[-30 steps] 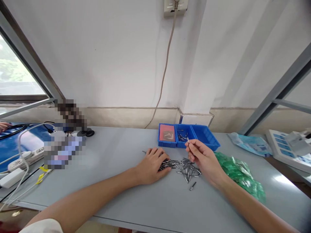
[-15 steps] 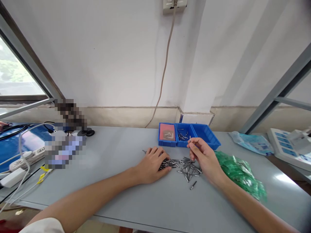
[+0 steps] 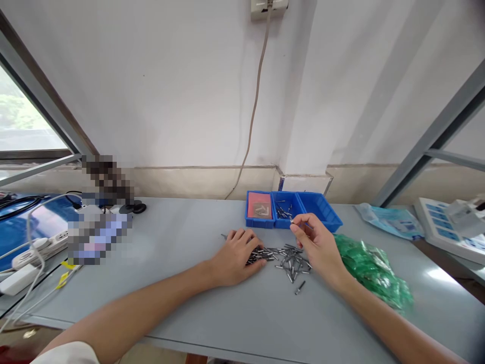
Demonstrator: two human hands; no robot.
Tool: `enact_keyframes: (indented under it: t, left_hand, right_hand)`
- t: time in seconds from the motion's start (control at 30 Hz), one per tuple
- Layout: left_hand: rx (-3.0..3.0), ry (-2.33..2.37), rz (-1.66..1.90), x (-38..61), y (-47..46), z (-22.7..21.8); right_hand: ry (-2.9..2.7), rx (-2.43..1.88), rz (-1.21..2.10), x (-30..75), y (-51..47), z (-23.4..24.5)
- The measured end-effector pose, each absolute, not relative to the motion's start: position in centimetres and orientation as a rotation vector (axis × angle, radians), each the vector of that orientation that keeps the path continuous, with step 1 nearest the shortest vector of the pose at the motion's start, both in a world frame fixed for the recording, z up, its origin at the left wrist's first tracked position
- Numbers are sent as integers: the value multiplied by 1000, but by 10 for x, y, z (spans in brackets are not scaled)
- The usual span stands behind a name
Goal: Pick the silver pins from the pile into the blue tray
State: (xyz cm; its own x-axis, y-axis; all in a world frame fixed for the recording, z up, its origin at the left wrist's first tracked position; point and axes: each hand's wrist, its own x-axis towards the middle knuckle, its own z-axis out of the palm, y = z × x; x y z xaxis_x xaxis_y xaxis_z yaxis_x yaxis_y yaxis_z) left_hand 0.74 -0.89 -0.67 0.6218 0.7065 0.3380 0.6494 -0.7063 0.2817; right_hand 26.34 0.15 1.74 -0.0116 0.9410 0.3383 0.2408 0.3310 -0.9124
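Note:
A loose heap of several small metal pins (image 3: 288,260) lies on the grey table (image 3: 182,263). My left hand (image 3: 235,255) rests palm down on the heap's left side, fingers curled over some pins. My right hand (image 3: 317,245) is raised just right of the heap and pinches one small metal pin (image 3: 292,220) between thumb and forefinger, close to the front rim of the blue three-part tray (image 3: 326,215). The tray's middle compartment holds a few pins (image 3: 283,211); the left one holds a red pad (image 3: 260,208).
A crumpled green plastic bag (image 3: 373,273) lies right of my right hand. A pale blue packet (image 3: 390,220) and a white device (image 3: 447,227) are at the far right. A power strip (image 3: 38,243) with cables, and blurred items, sit at the left. A cable hangs down the wall.
My right hand has shifted slightly up and toward the blue tray, still pinching the pin. My left hand has stayed on the heap.

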Motion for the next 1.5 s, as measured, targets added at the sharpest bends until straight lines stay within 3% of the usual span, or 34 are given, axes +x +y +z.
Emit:
enact_keyframes:
  t: [0.33, 0.97, 1.5]
  left_hand:
    - [2702, 1146, 636, 7, -9, -6]
    - [2716, 1148, 628, 7, -9, -5]
    - [2705, 1148, 626, 7, -9, -5]
  right_hand:
    - [-1571, -1141, 674, 261, -3, 20]
    - [-1137, -973, 1261, 259, -1, 24]
    - [-1080, -980, 1301, 259, 1, 27]
